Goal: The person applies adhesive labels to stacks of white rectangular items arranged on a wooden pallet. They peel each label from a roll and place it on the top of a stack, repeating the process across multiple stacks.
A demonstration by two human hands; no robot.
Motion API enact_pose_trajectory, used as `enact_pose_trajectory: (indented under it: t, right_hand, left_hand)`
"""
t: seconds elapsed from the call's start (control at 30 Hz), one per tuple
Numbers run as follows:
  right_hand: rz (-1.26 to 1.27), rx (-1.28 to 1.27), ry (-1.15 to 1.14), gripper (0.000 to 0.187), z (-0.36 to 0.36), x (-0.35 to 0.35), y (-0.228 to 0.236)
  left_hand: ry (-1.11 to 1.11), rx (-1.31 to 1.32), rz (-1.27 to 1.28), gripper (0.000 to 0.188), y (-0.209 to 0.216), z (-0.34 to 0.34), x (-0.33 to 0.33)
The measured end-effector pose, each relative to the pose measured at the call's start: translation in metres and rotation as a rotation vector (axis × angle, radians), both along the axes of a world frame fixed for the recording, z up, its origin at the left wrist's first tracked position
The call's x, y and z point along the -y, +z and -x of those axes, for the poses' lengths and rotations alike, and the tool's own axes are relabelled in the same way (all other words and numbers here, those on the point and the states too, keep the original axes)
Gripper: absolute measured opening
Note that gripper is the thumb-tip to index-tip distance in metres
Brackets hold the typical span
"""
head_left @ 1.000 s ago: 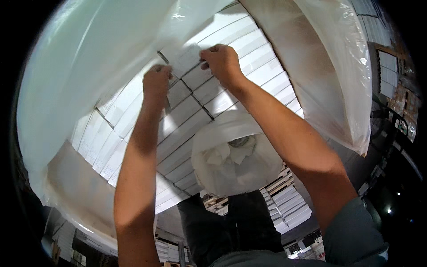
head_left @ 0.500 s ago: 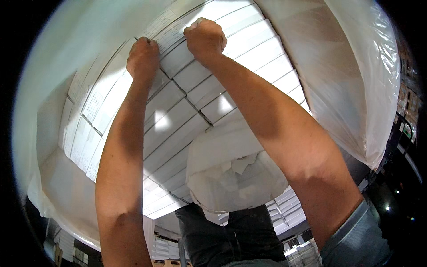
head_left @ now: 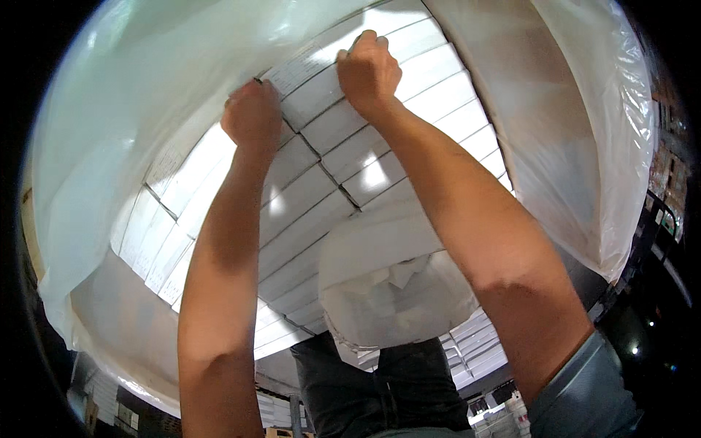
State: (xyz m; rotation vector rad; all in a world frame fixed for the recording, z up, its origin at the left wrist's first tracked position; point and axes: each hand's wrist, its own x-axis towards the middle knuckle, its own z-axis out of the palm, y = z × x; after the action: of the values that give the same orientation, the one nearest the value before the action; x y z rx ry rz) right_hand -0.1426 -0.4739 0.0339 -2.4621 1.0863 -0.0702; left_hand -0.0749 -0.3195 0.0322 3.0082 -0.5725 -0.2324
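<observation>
Both bare arms reach up across tightly packed white boxes (head_left: 299,175). My left hand (head_left: 252,113) is closed, slightly blurred, with its fingers curled over the boxes' far side near the plastic film (head_left: 124,95). To its right, my right hand (head_left: 370,73) is also closed, knuckles up, above the same stack. Between the two hands lies a white box (head_left: 296,69) with fine print on its side. Whatever the fingertips grip is hidden behind the hands.
Translucent film drapes on the left, and a clear sheet (head_left: 606,109) hangs over a brown panel (head_left: 526,87) on the right. A rounded, crumpled white wrapping (head_left: 398,306) sits before my dark trousers (head_left: 383,387). Dark racks (head_left: 661,212) stand at far right.
Both hands have shifted right in the view, the left one also slightly lower. The boxes have shifted right too. More of the film on the left covers the boxes at the upper left.
</observation>
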Motion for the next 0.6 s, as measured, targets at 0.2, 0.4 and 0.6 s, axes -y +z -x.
enact_pose_trajectory:
  t: [0.2,0.4,0.6]
  right_hand:
    - [0.3,-0.043,0.641,0.03,0.019,-0.001,0.014]
    - [-0.146,-0.166,0.501,0.015,0.042,-0.032,0.087]
    - [-0.797,-0.046,0.511,0.033,0.115,-0.127,0.215]
  left_hand:
    - [-0.278,-0.058,-0.101,0.034,0.021,0.02,-0.007]
    - [0.21,-0.267,0.283,0.039,0.055,0.055,-0.064]
    - [0.908,-1.394,1.068,0.041,0.2,0.102,-0.148]
